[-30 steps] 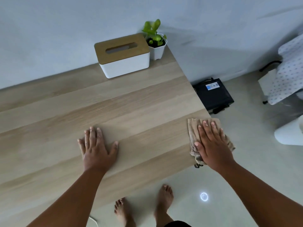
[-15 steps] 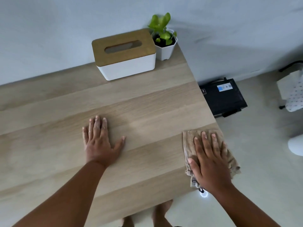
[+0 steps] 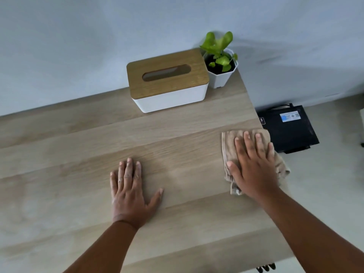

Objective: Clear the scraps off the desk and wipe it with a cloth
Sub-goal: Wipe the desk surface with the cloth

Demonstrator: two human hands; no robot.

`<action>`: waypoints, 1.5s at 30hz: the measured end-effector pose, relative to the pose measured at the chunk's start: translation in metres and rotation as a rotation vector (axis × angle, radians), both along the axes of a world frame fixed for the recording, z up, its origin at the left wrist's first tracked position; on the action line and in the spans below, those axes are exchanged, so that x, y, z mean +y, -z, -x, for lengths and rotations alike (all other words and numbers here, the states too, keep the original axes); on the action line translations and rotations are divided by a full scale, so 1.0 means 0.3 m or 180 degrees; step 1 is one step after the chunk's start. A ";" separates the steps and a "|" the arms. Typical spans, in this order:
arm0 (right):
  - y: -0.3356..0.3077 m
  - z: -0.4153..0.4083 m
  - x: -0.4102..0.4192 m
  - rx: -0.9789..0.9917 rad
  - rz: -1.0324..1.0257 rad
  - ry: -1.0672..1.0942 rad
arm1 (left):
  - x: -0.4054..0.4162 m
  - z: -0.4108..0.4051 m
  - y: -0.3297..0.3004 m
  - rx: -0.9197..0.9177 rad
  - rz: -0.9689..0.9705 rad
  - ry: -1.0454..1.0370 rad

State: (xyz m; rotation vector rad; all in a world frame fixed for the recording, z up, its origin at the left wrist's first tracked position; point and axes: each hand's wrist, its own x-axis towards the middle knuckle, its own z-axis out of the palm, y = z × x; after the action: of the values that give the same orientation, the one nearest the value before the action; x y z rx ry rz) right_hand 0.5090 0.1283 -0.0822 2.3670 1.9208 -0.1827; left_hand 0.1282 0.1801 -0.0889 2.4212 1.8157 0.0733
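A beige folded cloth lies at the right edge of the light wooden desk, part of it hanging over the edge. My right hand presses flat on the cloth with straight fingers. Near the desk's middle, my left hand rests flat on the bare wood, fingers spread. No scraps show on the desk.
A white tissue box with a wooden lid and a small potted plant stand at the back right corner against the wall. A black box sits on the floor just past the desk's right edge.
My right hand has slid the cloth away from me along the desk's right edge. The left hand has stayed flat on the desk. The camera has moved forward over the desk.
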 end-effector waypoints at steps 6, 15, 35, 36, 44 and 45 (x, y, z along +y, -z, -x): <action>-0.009 -0.047 0.316 0.0128 -0.0002 0.0111 | 0.002 0.002 -0.004 0.0045 0.0042 0.0018; -0.040 -0.061 0.491 0.0383 0.0111 0.0279 | 0.002 -0.011 -0.030 0.0021 0.0146 -0.0039; -0.031 0.210 -0.521 0.0249 -0.0053 -0.0204 | -0.007 -0.009 -0.019 -0.0126 0.0029 -0.0100; -0.036 0.205 -0.479 0.0247 -0.0022 -0.0234 | -0.007 -0.009 -0.019 -0.0142 0.0005 -0.0087; -0.020 0.151 0.300 0.0338 -0.0005 0.0066 | 0.000 0.001 0.000 -0.0043 -0.0010 -0.0053; -0.018 0.153 0.372 0.0368 -0.0027 0.0090 | 0.001 0.002 0.001 -0.0037 -0.0009 -0.0053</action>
State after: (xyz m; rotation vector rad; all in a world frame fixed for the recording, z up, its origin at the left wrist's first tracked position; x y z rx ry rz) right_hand 0.4632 0.2399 -0.0769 2.4409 1.9407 -0.3208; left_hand 0.1276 0.1805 -0.0892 2.4027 1.8321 0.0915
